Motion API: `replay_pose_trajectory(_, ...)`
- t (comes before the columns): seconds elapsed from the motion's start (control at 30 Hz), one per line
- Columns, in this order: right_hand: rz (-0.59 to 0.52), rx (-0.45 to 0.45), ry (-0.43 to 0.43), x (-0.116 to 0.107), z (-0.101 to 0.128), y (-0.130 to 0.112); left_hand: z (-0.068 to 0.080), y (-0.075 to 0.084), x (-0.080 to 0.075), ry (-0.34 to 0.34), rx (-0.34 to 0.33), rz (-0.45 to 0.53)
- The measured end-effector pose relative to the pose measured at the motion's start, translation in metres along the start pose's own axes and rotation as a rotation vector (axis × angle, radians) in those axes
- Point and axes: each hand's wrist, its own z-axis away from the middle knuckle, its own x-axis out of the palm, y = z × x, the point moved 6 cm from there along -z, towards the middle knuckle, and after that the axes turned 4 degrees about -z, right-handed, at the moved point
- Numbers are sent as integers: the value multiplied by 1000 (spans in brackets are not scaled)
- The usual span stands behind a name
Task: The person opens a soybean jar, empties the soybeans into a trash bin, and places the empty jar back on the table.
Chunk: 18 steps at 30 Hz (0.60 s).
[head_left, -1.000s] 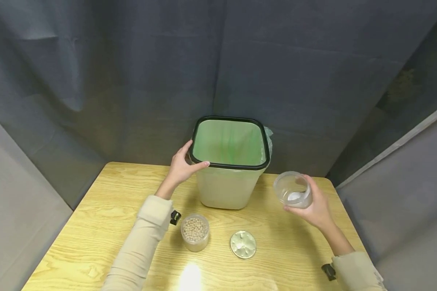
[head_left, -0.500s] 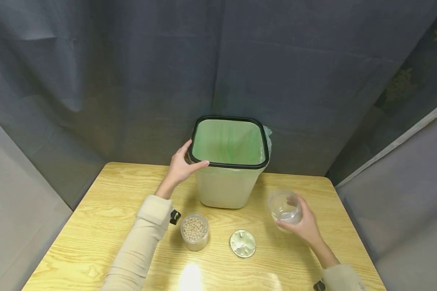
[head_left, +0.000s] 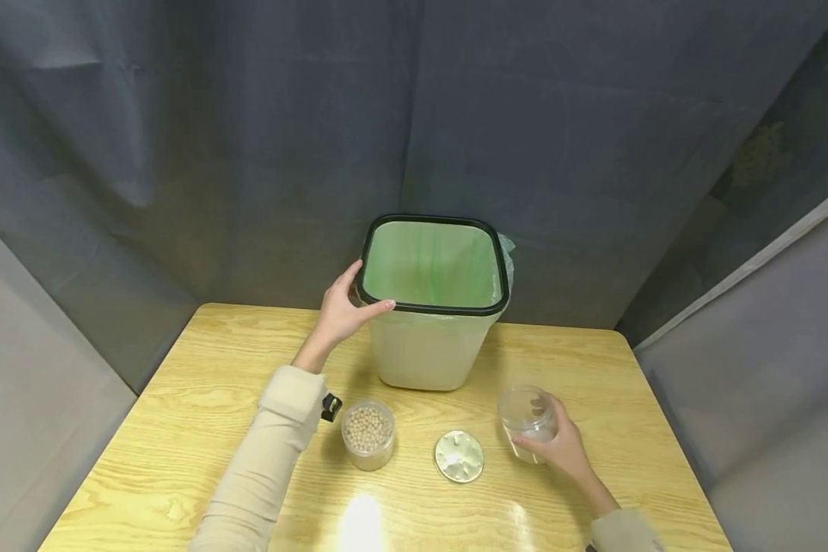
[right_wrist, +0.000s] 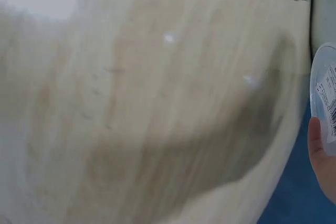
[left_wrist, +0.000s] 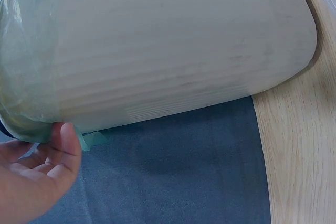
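1. The left hand (head_left: 340, 313) grips the bin (head_left: 428, 349) at its near-left corner, thumb laid along the black rim (head_left: 433, 309) at the front and the fingers (head_left: 350, 274) curled against the left side.
2. In the left wrist view the left hand (left_wrist: 32, 177) shows at the lower left, touching the bin's pale wall (left_wrist: 168, 51), where the green liner (left_wrist: 21, 114) wraps over it.
3. The bin stands upright at the back of the bench (head_left: 179, 429), its mouth lined with the green liner (head_left: 433, 264).
4. The right hand (head_left: 559, 448) holds a clear jar (head_left: 527, 420), fingers and thumb wrapped round its side, mouth up.
5. The clear jar is low over the right part of the bench, in front of and to the right of the bin; I cannot tell whether its base touches the wood.
6. In the right wrist view only a fingertip (right_wrist: 317, 142) and an edge of the clear jar (right_wrist: 324, 95) with a printed label show at the right edge; the bench there is blurred.
7. A lid (head_left: 459, 456) lies flat on the bench just left of the clear jar, apart from it.
8. A bean jar (head_left: 368, 434), open and full of small pale round beans, stands left of the lid, just beside the left sleeve (head_left: 276, 437).
9. Dark curtains (head_left: 248, 138) hang behind the bench.
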Motion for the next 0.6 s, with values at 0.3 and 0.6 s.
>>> replay_pose_trajectory(0.3, -3, 70, -24, 12, 9, 14, -2, -2, 2, 1, 1, 0)
replay_pose_trajectory(0.6, 27, 95, -68, 19, 20, 26, -2, -2, 3, 2, 7, 1)
